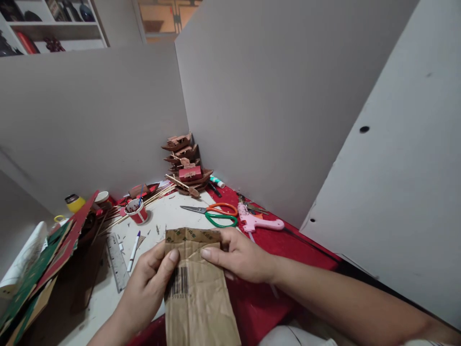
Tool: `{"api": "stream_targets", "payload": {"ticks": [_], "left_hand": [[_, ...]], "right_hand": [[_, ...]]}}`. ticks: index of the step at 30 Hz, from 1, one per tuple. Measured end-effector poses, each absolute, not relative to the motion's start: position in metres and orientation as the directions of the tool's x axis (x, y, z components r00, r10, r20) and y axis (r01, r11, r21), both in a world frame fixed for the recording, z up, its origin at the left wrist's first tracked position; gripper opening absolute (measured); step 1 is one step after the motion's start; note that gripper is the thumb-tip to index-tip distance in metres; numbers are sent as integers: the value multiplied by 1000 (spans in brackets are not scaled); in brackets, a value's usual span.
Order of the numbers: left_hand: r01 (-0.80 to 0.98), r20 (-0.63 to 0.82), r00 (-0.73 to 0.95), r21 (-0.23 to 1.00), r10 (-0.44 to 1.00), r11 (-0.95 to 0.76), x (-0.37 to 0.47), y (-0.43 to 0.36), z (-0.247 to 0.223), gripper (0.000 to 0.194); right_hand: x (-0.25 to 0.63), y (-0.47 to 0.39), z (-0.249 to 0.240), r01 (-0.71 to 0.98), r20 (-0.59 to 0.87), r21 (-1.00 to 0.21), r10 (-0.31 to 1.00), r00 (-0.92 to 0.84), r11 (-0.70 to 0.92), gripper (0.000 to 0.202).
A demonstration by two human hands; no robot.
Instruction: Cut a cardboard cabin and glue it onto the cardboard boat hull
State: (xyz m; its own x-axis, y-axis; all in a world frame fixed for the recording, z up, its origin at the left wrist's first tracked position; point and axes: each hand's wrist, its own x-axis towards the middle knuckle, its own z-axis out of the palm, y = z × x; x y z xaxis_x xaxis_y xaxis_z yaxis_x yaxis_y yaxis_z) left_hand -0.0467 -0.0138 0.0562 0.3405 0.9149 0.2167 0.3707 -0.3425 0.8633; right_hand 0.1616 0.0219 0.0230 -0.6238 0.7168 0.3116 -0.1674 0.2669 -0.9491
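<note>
Brown paper (200, 307) with a printed barcode is front and center, upper end up near the scissors, lower end running out of the bottom of the view. Both hands on it.

Left hand (153, 274): grip clamped on the paper's left edge, thumb flat on the front face just above the barcode, fingers behind. Right hand (247, 254): grip clamped on the right edge near the top, thumb on the front, fingers behind. Paper is creased down its length — dark print along the top strip.

Table (298, 247) around it: scissors (212, 211) with one orange and one green handle lie just beyond the paper, blades pointing left. Pink glue gun (254, 219) right of them on the red surface. White marker (134, 251) with a purple end and clear ruler (116, 262) sit left of the paper. Red-and-white cup (137, 212) holding thin sticks is farther back. Stacked brown model boats (189, 168) at the far corner; colored boards (54, 269) pile up at far left — red, green, tan.
</note>
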Motion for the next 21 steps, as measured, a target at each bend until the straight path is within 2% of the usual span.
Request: {"api": "stream_targets", "payload": {"ticks": [2, 3, 6, 9, 14, 16, 19, 21], "left_hand": [[331, 216, 369, 878, 904, -345, -46, -17, 58, 27], [338, 238, 374, 865, 896, -371, -45, -20, 59, 27], [390, 352, 378, 778, 856, -492, -45, -26, 59, 25], [384, 363, 413, 763, 835, -521, -45, -28, 58, 26], [369, 312, 422, 799, 851, -475, -44, -27, 55, 25], [391, 327, 390, 788, 861, -476, -43, -29, 55, 22], [443, 381, 329, 746, 864, -497, -41, -32, 55, 16], [510, 434, 326, 668, 840, -542, -40, -35, 53, 12]], "right_hand": [[163, 19, 22, -202, 233, -971, 698, -677, 129, 39], [163, 18, 22, -225, 238, -968, 697, -676, 113, 39], [164, 14, 22, -313, 362, -927, 716, -596, 209, 31], [165, 15, 25, -303, 408, -911, 717, -565, 280, 28], [168, 21, 20, -246, 230, -966, 712, -664, 83, 37], [167, 20, 16, -256, 210, -966, 716, -666, 45, 42], [165, 15, 15, -271, 261, -956, 754, -603, 114, 37], [164, 11, 19, -252, 348, -936, 753, -558, 246, 28]]}}
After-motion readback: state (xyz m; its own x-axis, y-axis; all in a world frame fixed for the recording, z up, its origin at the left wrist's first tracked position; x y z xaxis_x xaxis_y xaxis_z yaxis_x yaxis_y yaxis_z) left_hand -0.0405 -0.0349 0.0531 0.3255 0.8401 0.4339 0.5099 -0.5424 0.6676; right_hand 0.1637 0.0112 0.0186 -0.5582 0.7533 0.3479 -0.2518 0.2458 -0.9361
